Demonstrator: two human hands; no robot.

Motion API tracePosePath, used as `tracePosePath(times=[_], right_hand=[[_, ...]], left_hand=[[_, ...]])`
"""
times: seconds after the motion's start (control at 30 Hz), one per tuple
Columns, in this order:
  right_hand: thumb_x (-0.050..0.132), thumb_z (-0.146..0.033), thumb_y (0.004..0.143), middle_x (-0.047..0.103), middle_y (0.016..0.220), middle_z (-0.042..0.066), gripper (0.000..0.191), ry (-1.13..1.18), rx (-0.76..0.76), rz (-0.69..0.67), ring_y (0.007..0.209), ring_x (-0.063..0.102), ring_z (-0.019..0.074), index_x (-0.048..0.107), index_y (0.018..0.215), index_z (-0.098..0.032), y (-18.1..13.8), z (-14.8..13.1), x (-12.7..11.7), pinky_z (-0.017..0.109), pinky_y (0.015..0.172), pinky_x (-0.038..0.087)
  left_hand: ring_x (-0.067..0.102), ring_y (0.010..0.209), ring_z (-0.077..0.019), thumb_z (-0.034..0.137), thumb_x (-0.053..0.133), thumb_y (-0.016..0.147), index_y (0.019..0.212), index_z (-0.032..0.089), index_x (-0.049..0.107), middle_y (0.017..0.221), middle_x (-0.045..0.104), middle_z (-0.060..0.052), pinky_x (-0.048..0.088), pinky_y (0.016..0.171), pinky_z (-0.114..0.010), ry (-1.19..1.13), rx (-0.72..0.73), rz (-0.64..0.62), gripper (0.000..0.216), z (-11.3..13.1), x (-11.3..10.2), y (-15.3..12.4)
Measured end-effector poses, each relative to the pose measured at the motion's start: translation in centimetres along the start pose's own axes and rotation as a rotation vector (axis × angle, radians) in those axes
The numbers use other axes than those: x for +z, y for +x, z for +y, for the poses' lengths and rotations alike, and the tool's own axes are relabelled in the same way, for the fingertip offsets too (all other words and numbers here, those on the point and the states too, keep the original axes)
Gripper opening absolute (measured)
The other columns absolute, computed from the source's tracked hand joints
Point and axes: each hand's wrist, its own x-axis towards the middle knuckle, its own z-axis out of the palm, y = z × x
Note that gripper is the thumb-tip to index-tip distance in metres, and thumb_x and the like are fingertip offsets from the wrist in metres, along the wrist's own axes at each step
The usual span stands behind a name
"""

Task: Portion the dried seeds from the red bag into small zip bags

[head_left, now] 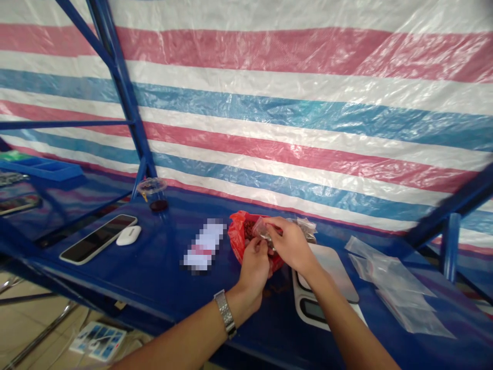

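Observation:
A red plastic bag (237, 234) lies opened out on the blue table, with small reddish-brown pieces (249, 229) inside. Over it, my left hand (256, 264) and my right hand (290, 241) come together on a small clear plastic bag (262, 227). Fingers of both hands are closed at the bag; its lower part is hidden behind them. Under my right forearm sits a white kitchen scale (333, 267) with a square metal plate and a display. Behind my right hand is a filled clear bag (307, 226), partly covered.
Several flat clear zip bags (400, 288) lie right of the scale. To the left are a blurred-out flat item (204, 245), a phone (99, 239), a white earbud case (128, 235) and a cup of dark liquid (157, 198). Blue frame posts (129, 110) stand before a striped sheet (292, 113).

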Motion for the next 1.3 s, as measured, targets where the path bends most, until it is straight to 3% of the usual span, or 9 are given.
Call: tracePosePath(times=[0.53,0.7,0.83,0.93,1.0,1.07,1.13,1.2,1.3], right_hand=[[0.046,-0.014,0.096,0.076,0.115,0.009,0.036,0.006,-0.039,-0.050,0.106,0.072,0.0248,0.078,0.109,-0.020,-0.5,0.4,0.0,0.039,0.098,0.052],[0.044,-0.016,0.096,0.076,0.116,0.009,0.035,0.020,-0.032,-0.051,0.109,0.071,0.0243,0.077,0.109,-0.021,-0.9,0.2,-0.3,0.040,0.100,0.052],[0.049,-0.020,0.094,0.077,0.116,0.008,0.030,0.095,0.001,0.039,0.108,0.072,0.0244,0.073,0.112,-0.022,-1.4,0.1,-0.6,0.042,0.100,0.053],[0.057,-0.030,0.093,0.078,0.110,0.009,0.026,0.265,0.050,0.136,0.101,0.074,0.0240,0.068,0.115,-0.021,-1.9,0.3,-1.1,0.041,0.097,0.056],[0.063,-0.038,0.091,0.079,0.103,0.009,0.030,0.354,0.079,0.190,0.095,0.075,0.0241,0.066,0.116,-0.021,-2.4,0.3,-1.7,0.039,0.093,0.058],[0.067,-0.045,0.090,0.079,0.101,0.009,0.031,0.388,0.086,0.212,0.093,0.075,0.0239,0.068,0.109,-0.020,-2.9,0.2,-2.8,0.038,0.092,0.058],[0.069,-0.049,0.088,0.078,0.102,0.009,0.031,0.406,0.087,0.207,0.094,0.074,0.0238,0.071,0.099,-0.020,-3.5,0.2,-4.1,0.038,0.092,0.058],[0.071,-0.053,0.085,0.078,0.099,0.009,0.035,0.426,0.115,0.209,0.092,0.074,0.0237,0.071,0.095,-0.019,-4.1,0.5,-5.8,0.037,0.089,0.058],[0.073,-0.054,0.082,0.078,0.090,0.008,0.040,0.418,0.235,0.228,0.083,0.073,0.0237,0.071,0.101,-0.018,-5.2,1.9,-8.2,0.035,0.076,0.058]], left_hand=[[0.043,0.046,-0.0075,0.024,0.048,0.090,0.099,0.019,0.054,0.064,0.049,0.006,0.030,0.043,-0.019,-0.079,-0.109,-0.045,0.012,0.8,0.5,-0.5],[0.043,0.044,-0.0067,0.015,0.043,0.089,0.097,0.018,0.055,0.066,0.052,0.005,0.032,0.042,-0.019,-0.044,-0.056,-0.065,0.015,1.0,0.3,-0.4],[0.042,0.041,-0.0066,0.016,0.042,0.093,0.120,0.017,0.057,0.070,0.056,0.004,0.033,0.042,-0.020,0.005,-0.028,-0.009,0.031,1.4,-0.1,-0.1],[0.057,0.054,-0.0110,0.023,0.050,0.095,0.140,0.021,0.053,0.078,0.064,0.000,0.047,0.054,-0.023,0.106,0.119,0.042,0.045,1.6,-0.4,0.1],[0.070,0.083,-0.0173,0.026,0.057,0.095,0.142,0.023,0.056,0.097,0.072,-0.006,0.055,0.079,-0.029,0.193,0.278,0.022,0.047,1.8,-0.6,0.2],[0.067,0.113,-0.0227,0.028,0.059,0.095,0.140,0.025,0.060,0.119,0.071,-0.009,0.049,0.104,-0.036,0.260,0.402,-0.032,0.046,1.8,-0.5,0.0],[0.060,0.128,-0.0243,0.028,0.059,0.096,0.140,0.026,0.061,0.132,0.067,-0.009,0.040,0.116,-0.039,0.299,0.465,-0.079,0.045,1.8,-0.2,-0.4],[0.061,0.125,-0.0247,0.029,0.061,0.095,0.139,0.026,0.062,0.129,0.068,-0.009,0.041,0.114,-0.040,0.307,0.477,-0.094,0.045,2.0,0.2,-1.0],[0.066,0.106,-0.0252,0.030,0.066,0.091,0.135,0.025,0.065,0.107,0.072,-0.008,0.052,0.098,-0.037,0.277,0.453,-0.076,0.044,2.2,0.8,-1.7]])
